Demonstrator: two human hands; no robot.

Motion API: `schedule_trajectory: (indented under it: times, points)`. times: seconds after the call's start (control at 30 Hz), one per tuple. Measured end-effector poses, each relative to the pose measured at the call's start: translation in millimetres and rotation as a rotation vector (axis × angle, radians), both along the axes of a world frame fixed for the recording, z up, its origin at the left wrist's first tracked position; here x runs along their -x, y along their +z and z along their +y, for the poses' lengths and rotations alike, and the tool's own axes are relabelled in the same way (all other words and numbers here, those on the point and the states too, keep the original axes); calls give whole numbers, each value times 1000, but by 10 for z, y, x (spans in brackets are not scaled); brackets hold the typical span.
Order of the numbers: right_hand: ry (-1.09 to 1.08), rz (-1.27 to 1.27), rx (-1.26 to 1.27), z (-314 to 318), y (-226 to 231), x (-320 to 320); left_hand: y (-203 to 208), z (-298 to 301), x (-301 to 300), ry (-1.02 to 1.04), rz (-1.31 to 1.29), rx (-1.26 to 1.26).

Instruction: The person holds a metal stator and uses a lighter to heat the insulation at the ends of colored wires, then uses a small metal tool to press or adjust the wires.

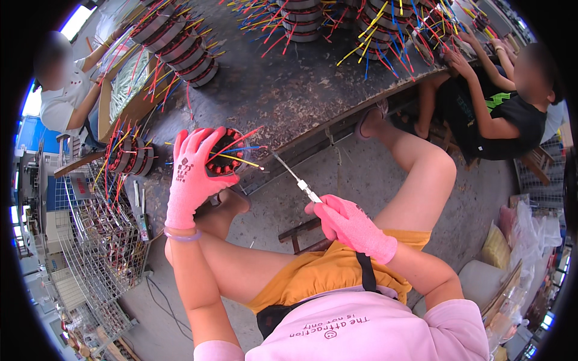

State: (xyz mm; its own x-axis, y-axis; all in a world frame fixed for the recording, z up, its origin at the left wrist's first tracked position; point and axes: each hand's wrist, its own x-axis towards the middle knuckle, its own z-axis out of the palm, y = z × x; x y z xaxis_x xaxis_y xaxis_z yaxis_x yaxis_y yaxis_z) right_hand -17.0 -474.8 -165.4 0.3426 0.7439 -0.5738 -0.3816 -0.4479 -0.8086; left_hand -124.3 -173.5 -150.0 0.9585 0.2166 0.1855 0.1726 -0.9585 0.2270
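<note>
My left hand [195,168], in a pink glove, is wrapped around a motor stator [227,166] at the table's front edge. Red copper windings line the stator's ring, and red, blue and yellow lead wires stick out of it to the right. My right hand [354,227], also gloved in pink, is closed on the white handle of a slim tool [304,185] with a long thin metal shaft. I cannot make out the tool's exact kind. Its tip points up and left toward the table edge, apart from the stator.
Stacked stators [174,45] with coloured wires stand on the worn table [259,99], more along its far side. A short stack [129,154] is left of my hand. Beyond it is a box of white strips [127,81]. People sit at left and right. A wire rack [96,240] stands lower left.
</note>
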Motion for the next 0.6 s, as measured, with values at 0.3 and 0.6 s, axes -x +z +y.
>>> schedule_trajectory:
  times: [0.3, 0.6]
  points:
    - [19, -46, -28, -15, -35, -6, -2, 5, -7, 1, -2, -10]
    - [54, -36, 19, 2, 60, -31, -9, 9, 6, 6, 7, 3]
